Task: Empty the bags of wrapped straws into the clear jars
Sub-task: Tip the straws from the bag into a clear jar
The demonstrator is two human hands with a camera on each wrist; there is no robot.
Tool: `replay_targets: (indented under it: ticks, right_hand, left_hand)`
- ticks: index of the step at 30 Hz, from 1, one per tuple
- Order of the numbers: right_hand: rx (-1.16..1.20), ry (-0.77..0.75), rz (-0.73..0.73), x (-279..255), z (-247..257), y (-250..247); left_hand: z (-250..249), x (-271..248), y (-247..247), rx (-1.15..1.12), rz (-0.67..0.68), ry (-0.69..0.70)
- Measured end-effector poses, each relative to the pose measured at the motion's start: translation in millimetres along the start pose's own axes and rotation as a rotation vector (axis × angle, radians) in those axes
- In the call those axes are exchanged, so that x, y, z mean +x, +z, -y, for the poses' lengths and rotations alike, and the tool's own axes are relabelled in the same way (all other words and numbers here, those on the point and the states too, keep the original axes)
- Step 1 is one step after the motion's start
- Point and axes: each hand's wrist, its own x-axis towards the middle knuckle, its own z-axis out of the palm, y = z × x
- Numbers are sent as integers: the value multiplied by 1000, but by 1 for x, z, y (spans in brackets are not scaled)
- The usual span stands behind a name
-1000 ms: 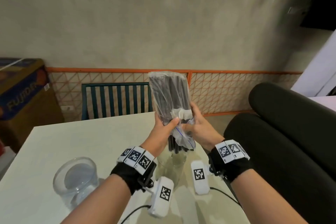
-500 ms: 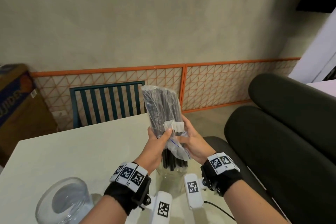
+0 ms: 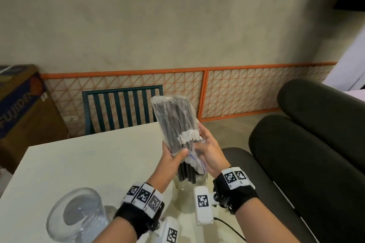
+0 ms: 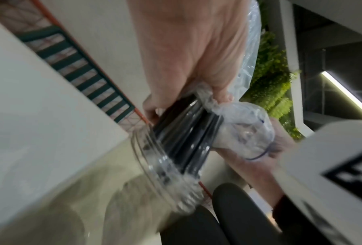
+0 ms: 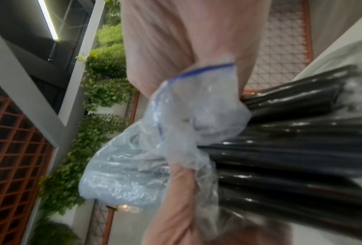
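— Bag of straws (image 3: pixel 174 122): where does it sit in the head view?

— Just right of the frame's centre, held mouth-down and nearly upright over a clear jar (image 3: pixel 189 183) on the pale table (image 3: pixel 83 163). The bag is clear plastic with a thin blue line along its mouth and a white patch on its side; no writing on it can be made out.

— What is in it?

— Black straws (image 3: pixel 186 171). Their lower ends stick out of the bag's mouth and reach into the jar's opening. The left wrist view shows the dark bundle entering the threaded glass rim (image 4: pixel 167 167).

— And the hands?

— The left hand (image 3: pixel 171 159) is wrapped around the lower part of the bag, thumb across the front. The right hand (image 3: pixel 209 152) pinches the loose plastic near the mouth on the bag's right side, fingers curled into it.

— Any other container?

— A second clear jar (image 3: pixel 76 217) stands at the lower left of the frame, well apart from the first, with nothing inside that I can see.

— Anything readable?

— At the left edge of the frame a brown cardboard box (image 3: pixel 21 104) has a blue panel with white letters reading "FUJIDEN"; the word is cut off at the edge. Both wristbands (image 3: pixel 144 196) carry black-and-white square code tags rather than text.

— What lies behind?

— A teal slatted chair (image 3: pixel 122 106) at the table's far side, against an orange lattice panel (image 3: pixel 256 89).
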Motion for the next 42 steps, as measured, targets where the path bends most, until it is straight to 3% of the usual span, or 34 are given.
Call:
replay_targets:
  ticks: [5, 11, 15, 18, 27, 30, 35, 42]
  right_hand:
    - [92, 32, 50, -9, -4, -14]
    - [-241, 106, 195, -22, 3, -35]
    - [-519, 71, 223, -29, 17, -39]
    - [-557, 43, 240, -33, 20, -42]
    - [-730, -25, 224, -49, 13, -40]
    - [-807, -22, 235, -51, 20, -36]
    - [-723, -21, 259, -56, 40, -30]
    - [-680, -78, 234, -66, 55, -27]
  left_hand:
    - [8, -1, 14, 153, -15, 32]
    - [19, 3, 9, 350, 20, -19]
    - [8, -2, 8, 325, 128, -21]
    - [-3, -2, -2, 310, 241, -37]
    - [-5, -11, -5, 506, 404, 1]
    - [-5, -18, -1, 440, 439, 19]
    - [-32, -14, -1, 295, 352, 50]
    - [-61, -22, 1, 261, 252, 82]
